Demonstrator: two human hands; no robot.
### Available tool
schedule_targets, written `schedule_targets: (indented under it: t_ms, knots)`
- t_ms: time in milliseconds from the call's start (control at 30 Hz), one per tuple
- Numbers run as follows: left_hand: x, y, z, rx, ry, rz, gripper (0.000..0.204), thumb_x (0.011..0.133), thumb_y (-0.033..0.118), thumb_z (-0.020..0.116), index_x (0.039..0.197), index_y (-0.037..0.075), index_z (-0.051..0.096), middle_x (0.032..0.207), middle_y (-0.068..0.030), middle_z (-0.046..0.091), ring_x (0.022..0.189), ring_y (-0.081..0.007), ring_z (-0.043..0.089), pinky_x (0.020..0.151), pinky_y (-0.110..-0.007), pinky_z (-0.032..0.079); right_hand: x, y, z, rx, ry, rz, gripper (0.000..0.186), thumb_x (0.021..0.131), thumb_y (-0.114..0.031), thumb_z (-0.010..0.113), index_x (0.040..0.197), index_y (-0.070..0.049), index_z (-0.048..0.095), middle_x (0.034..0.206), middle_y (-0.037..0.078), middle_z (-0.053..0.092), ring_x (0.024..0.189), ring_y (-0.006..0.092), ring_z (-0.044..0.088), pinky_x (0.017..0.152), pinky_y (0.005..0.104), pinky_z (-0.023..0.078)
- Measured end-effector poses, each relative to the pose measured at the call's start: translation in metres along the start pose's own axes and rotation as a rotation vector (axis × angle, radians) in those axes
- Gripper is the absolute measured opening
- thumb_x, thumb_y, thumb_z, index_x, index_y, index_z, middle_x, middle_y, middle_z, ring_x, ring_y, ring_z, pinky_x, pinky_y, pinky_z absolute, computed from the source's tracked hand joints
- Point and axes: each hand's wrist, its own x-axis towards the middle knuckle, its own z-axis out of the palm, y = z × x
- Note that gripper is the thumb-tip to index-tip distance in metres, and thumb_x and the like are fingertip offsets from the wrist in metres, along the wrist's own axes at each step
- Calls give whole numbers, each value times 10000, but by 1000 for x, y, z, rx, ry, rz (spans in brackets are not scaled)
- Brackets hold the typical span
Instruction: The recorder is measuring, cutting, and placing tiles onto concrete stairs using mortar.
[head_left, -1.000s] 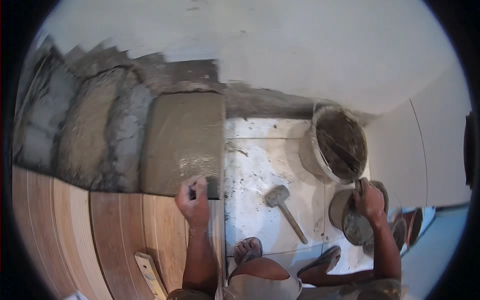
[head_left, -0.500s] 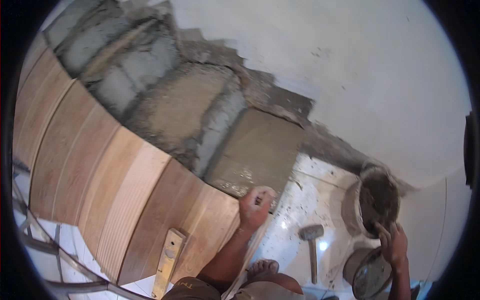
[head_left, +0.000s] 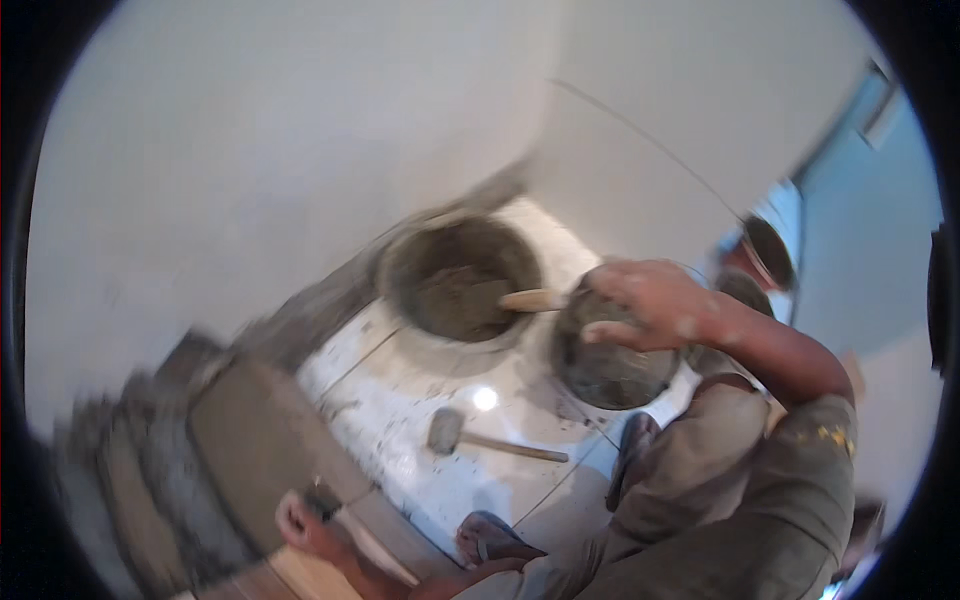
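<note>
My right hand (head_left: 655, 305) is above a round bucket of murky grey water or slurry (head_left: 612, 365), fingers apart and holding nothing. Just left of its fingertips, a wooden tool handle (head_left: 530, 300) sticks out over the rim of a bucket of wet mortar (head_left: 460, 290); the tool's head is hidden in the mortar. My left hand (head_left: 303, 520) is low on the left, blurred, by the edge of the mortar-covered step (head_left: 262, 430). Its fingers look curled, with a small dark patch beside them; whatever it holds cannot be made out.
A mallet (head_left: 490, 440) lies on the dirty white floor tiles between the buckets and my feet. Rough concrete steps (head_left: 130, 480) rise at the left, beside wood-look treads (head_left: 300, 580). A pale wall (head_left: 300, 150) stands behind. Another container (head_left: 767, 252) is at the far right.
The view has turned right, toward the buckets. My right hand has moved from the mortar bucket's rim to above the other bucket. A wooden handle now shows in the mortar bucket.
</note>
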Motion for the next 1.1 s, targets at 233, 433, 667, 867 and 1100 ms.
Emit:
schedule_targets:
  t_ms: [233, 433, 667, 867, 1100]
  knots:
    - [-25, 50, 42, 103, -85, 206, 301, 969, 322, 748, 1060, 35, 740, 987, -145, 712, 828, -252, 627, 757, -403, 536, -129, 64, 24, 296, 197, 331, 411, 944, -408, 684, 1103, -34, 629, 1028, 171, 638, 915, 381, 668, 791, 473, 538]
    - [-52, 139, 100, 324, -412, 493, 341, 1005, 342, 697, 959, 5, 729, 886, -103, 689, 772, -238, 603, 707, -377, 520, -249, 162, 38, 462, 588, 660, 267, 952, -251, 693, 926, 2, 614, 772, 138, 592, 751, 265, 633, 680, 412, 491]
    - [-58, 191, 141, 891, -706, 454, 453, 1032, 449, 625, 1051, 7, 724, 932, -136, 697, 778, -242, 616, 716, -399, 524, -242, 359, 83, 329, 602, 713, 414, 962, -375, 637, 954, 38, 662, 884, 221, 677, 843, 340, 673, 806, 437, 537]
    - [-74, 212, 101, 1034, -792, 678, 486, 995, 448, 673, 1217, 16, 685, 1021, -179, 707, 862, -286, 648, 753, -421, 533, -128, 514, 140, 733, 235, 921, 352, 964, -346, 611, 1055, -19, 704, 961, 157, 746, 779, 277, 736, 667, 392, 596]
    - [-123, 234, 72, 1140, -571, -127, 418, 969, 377, 734, 1287, 108, 693, 1107, -144, 733, 911, -258, 666, 743, -360, 540, -40, 575, 224, 503, 198, 696, 384, 875, -327, 662, 1142, -65, 751, 1117, 198, 745, 1075, 374, 707, 904, 459, 560]
